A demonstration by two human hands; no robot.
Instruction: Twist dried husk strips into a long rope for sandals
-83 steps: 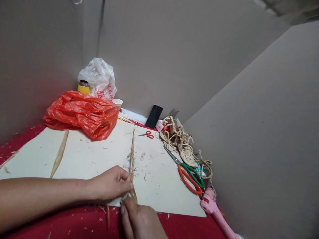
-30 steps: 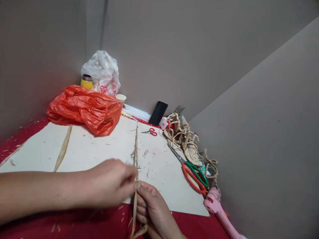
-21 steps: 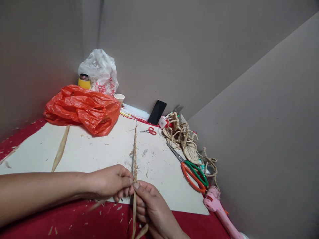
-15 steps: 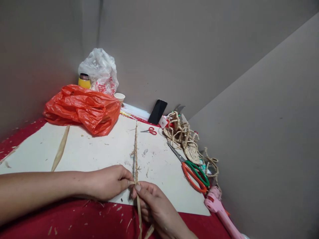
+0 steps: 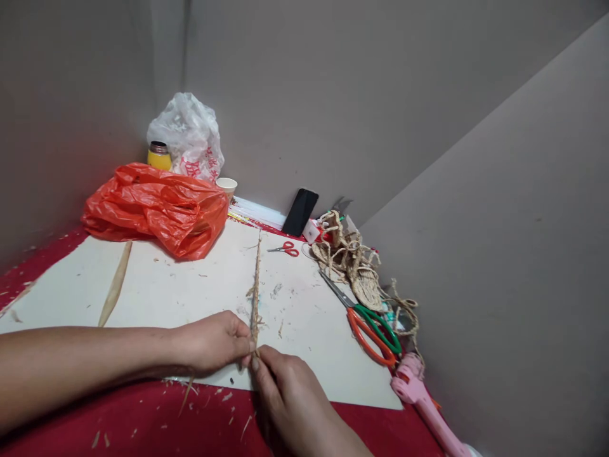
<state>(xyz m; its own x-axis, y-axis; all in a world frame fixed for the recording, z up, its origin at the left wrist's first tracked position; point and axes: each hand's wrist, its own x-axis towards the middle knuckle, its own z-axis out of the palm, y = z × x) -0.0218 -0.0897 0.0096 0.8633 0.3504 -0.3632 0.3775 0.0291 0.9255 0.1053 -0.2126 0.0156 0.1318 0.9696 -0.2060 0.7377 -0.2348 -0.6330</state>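
Near edge: red table (image 5: 118, 425) cloth, littered with straw flecks; a pale board (image 5: 190, 285) lies on it, its front edge just under the hands. Left hand (image 5: 214, 343) comes in from the left, forearm nearly level, fingers curled and pinched onto the near end of the braided straw cord (image 5: 255, 285). Right hand (image 5: 285, 393) rises from the bottom edge, thumb and forefinger closed on the same cord end, fingertips touching those of the left hand. Cord runs straight away from the hands along the board's middle to its far edge. Open board surface lies left of the cord, apart from one loose straw strip (image 5: 114, 285) near the left edge. Right of the cord: bare board, then large scissors (image 5: 366, 324) with red and green handles, and a pink glue gun (image 5: 423, 400) at the right margin. Farther: woven straw sandals (image 5: 352, 266), small red scissors (image 5: 285, 249), dark phone (image 5: 299, 212) propped on the wall. Far left: orange bag (image 5: 157, 206), white bag (image 5: 185, 136), yellow bottle (image 5: 159, 157), paper cup (image 5: 226, 185). Grey walls close the back and right sides.
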